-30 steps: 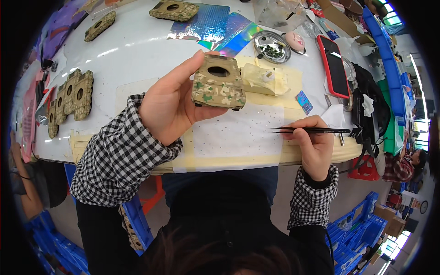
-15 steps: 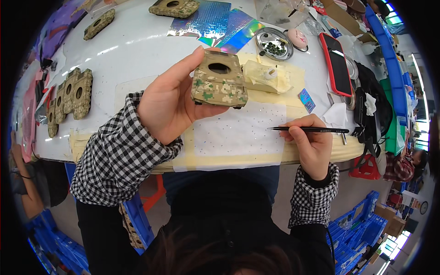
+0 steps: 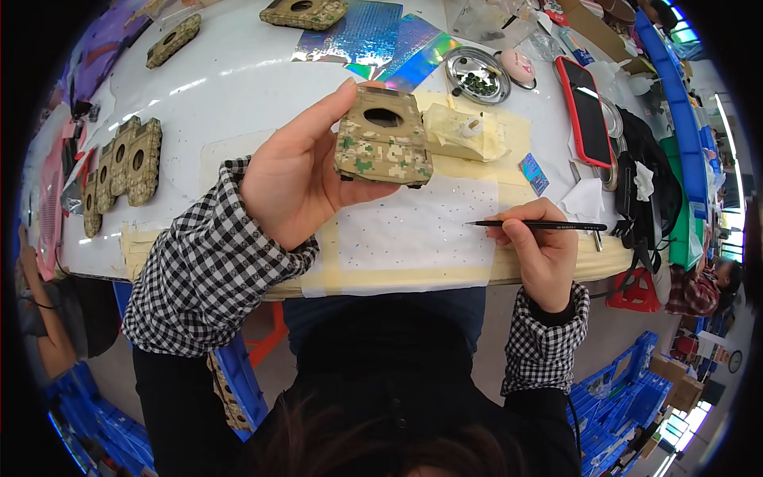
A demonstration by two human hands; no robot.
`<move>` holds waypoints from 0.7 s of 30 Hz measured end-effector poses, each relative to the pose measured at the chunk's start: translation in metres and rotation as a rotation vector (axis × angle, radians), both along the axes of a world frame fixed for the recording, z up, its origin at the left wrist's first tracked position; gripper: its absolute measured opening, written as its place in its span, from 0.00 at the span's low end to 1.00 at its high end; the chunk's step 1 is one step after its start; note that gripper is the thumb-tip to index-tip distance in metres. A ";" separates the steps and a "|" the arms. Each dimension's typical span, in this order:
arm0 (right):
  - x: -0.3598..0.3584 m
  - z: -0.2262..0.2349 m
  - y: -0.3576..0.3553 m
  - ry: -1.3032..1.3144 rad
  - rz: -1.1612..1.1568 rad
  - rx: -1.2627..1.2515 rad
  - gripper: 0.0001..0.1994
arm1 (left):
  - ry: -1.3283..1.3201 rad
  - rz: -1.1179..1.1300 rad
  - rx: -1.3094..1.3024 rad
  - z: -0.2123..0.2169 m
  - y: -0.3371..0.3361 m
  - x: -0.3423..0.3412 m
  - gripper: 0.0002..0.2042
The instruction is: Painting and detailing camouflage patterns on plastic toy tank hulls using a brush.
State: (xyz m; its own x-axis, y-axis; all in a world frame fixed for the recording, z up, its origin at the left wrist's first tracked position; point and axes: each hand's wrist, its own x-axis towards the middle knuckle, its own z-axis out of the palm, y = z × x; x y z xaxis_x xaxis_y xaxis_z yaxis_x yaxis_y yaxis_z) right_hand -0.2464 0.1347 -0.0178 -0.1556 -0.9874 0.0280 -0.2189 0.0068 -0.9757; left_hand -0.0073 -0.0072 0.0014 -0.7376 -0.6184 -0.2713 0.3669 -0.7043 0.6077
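My left hand (image 3: 290, 171) is closed round a camouflage model tank hull (image 3: 383, 147), holding it tilted above the table. The hull has a pixel pattern in green, tan and brown, and a round hole in its upper face. My right hand (image 3: 544, 246) pinches slim black tweezers (image 3: 548, 225) with a fine point directed left. That point is over a white sheet (image 3: 397, 246) scattered with tiny shiny chips, apart from the hull. Behind the sheet, a tape-wrapped block (image 3: 465, 133) carries a small pale piece on top.
Several more camouflage hulls (image 3: 139, 161) stand at the left, with others at the back. Holographic sheets (image 3: 369, 36) lie beyond my left hand. A round metal dish (image 3: 478, 75) holds small dark parts. To the right are a red-cased phone (image 3: 584, 107) and crumpled tissue (image 3: 584, 199).
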 end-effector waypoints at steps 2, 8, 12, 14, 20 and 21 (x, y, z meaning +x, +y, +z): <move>0.000 -0.001 0.000 -0.009 -0.003 -0.006 0.04 | 0.003 -0.002 -0.001 0.000 0.000 0.000 0.23; 0.000 0.000 0.000 -0.005 -0.005 -0.007 0.04 | 0.004 -0.001 -0.007 0.000 0.000 0.000 0.23; 0.000 -0.001 0.001 -0.022 -0.026 -0.026 0.04 | 0.005 -0.005 -0.002 0.000 0.001 0.000 0.23; -0.001 -0.001 0.002 -0.028 -0.038 -0.042 0.04 | 0.013 -0.008 0.001 0.000 0.001 0.000 0.23; 0.006 0.022 -0.008 -0.076 -0.092 -0.202 0.06 | 0.012 -0.014 -0.008 0.000 0.001 0.001 0.22; 0.009 0.030 -0.011 -0.066 -0.081 -0.232 0.06 | 0.017 -0.020 -0.014 0.000 0.001 0.002 0.22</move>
State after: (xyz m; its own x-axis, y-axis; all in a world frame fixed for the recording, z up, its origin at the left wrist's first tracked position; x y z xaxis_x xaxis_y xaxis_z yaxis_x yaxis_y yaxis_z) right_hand -0.2374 0.1237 0.0118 -0.2433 -0.9398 0.2398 -0.1622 -0.2043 -0.9654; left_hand -0.0058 -0.0065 0.0010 -0.7542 -0.6072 -0.2500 0.3634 -0.7031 0.6112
